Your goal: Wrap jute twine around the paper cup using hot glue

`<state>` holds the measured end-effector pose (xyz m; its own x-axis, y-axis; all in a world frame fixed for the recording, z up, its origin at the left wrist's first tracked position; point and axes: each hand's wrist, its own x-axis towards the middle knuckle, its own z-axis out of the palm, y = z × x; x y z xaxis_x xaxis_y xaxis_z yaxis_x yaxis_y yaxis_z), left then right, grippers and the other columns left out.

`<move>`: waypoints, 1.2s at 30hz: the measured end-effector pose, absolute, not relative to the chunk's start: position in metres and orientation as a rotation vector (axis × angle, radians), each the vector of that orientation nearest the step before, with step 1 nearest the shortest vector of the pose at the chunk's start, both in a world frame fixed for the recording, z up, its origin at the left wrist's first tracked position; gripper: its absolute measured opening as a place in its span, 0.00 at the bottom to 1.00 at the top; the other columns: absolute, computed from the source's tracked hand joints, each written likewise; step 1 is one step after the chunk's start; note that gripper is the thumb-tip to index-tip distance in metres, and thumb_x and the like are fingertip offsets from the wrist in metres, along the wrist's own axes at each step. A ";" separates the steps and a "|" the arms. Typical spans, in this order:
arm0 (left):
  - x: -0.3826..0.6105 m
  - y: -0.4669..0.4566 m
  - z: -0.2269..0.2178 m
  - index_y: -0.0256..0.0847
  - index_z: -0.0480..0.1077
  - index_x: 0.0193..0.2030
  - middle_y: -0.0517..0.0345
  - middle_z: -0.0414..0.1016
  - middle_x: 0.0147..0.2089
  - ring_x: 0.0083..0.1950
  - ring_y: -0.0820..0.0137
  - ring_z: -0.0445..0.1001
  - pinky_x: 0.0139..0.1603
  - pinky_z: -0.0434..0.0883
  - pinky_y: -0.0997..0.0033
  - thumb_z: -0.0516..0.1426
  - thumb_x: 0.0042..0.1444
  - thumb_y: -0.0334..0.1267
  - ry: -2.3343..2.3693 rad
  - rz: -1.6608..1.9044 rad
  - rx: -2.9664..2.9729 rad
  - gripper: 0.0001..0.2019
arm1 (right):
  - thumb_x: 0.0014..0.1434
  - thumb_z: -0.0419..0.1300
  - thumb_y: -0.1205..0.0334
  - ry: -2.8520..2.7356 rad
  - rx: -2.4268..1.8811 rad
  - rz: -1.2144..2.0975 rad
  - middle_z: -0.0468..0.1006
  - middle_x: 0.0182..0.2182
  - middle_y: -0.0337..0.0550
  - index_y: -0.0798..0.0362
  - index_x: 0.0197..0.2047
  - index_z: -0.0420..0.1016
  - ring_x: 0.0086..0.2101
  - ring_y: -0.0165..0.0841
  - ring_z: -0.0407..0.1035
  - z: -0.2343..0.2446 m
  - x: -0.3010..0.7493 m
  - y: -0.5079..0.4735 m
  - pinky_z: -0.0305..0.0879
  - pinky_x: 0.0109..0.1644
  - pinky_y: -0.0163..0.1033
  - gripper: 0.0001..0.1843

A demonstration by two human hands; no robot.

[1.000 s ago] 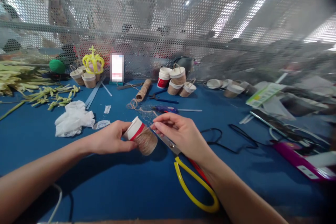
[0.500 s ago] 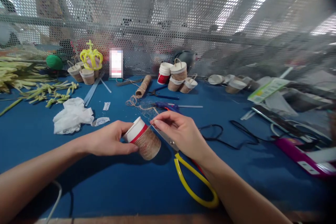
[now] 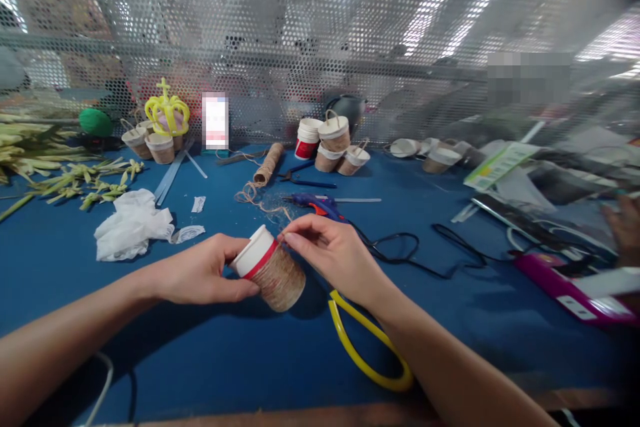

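Note:
Tilted above the blue table, a paper cup (image 3: 280, 277) has jute twine wound round its lower part, with a red band and a white rim left bare. My left hand (image 3: 200, 270) grips it at the rim end, fingers partly inside or behind. At the edge of the winding, my right hand (image 3: 330, 247) pinches the twine between thumb and fingertips. A roll of twine (image 3: 269, 165) lies farther back, its loose strand trailing toward the cup. Scissors with yellow handles (image 3: 367, 360) lie under my right wrist, their blades hidden by the hand.
Behind the hands lie a blue glue gun (image 3: 317, 203) and pliers (image 3: 305, 177). Twine-wrapped cups (image 3: 333, 137) stand by the mesh partition. Crumpled white plastic (image 3: 133, 223) is on the left, a purple power strip (image 3: 570, 287) on the right. Another person's hand (image 3: 627, 227) shows at the right edge.
My right hand has shifted slightly left, closer against the cup, covering the scissor blades. Another person's hand has come into view at the far right.

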<state>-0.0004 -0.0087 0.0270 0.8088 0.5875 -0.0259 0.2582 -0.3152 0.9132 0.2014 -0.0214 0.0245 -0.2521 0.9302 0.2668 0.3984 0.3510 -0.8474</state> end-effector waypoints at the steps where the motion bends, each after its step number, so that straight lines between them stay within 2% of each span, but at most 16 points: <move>1: 0.000 -0.009 0.027 0.32 0.67 0.37 0.59 0.71 0.31 0.29 0.76 0.65 0.31 0.65 0.80 0.54 0.49 0.32 0.634 0.378 1.910 0.08 | 0.54 0.56 0.64 -1.824 -1.172 0.833 0.74 0.27 0.39 0.54 0.30 0.71 0.29 0.28 0.68 0.025 0.201 -0.022 0.65 0.34 0.33 0.04; 10: -0.001 -0.010 0.027 0.31 0.68 0.38 0.55 0.72 0.35 0.34 0.72 0.68 0.37 0.67 0.76 0.54 0.50 0.32 0.612 0.369 1.930 0.09 | 0.54 0.55 0.66 -1.871 -1.198 0.795 0.75 0.28 0.38 0.54 0.31 0.71 0.29 0.27 0.68 0.028 0.199 -0.025 0.65 0.33 0.31 0.05; 29: -0.002 -0.009 0.028 0.32 0.68 0.39 0.56 0.73 0.34 0.33 0.73 0.69 0.35 0.68 0.76 0.54 0.51 0.34 0.611 0.390 1.958 0.09 | 0.54 0.54 0.65 -1.907 -1.256 0.714 0.76 0.28 0.39 0.53 0.31 0.72 0.30 0.29 0.69 0.033 0.200 -0.028 0.65 0.35 0.34 0.06; 36: -0.001 -0.010 0.030 0.32 0.69 0.40 0.55 0.74 0.36 0.35 0.72 0.69 0.38 0.68 0.75 0.53 0.51 0.33 0.596 0.380 1.954 0.10 | 0.55 0.54 0.66 -1.923 -1.251 0.749 0.76 0.28 0.39 0.54 0.31 0.72 0.29 0.29 0.69 0.030 0.199 -0.027 0.65 0.34 0.34 0.06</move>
<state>-0.0007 -0.0097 0.0299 0.8281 0.5605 0.0051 0.2407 -0.3638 0.8998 0.1989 -0.0272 0.0296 -0.2774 0.9278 0.2496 0.5146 0.3629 -0.7769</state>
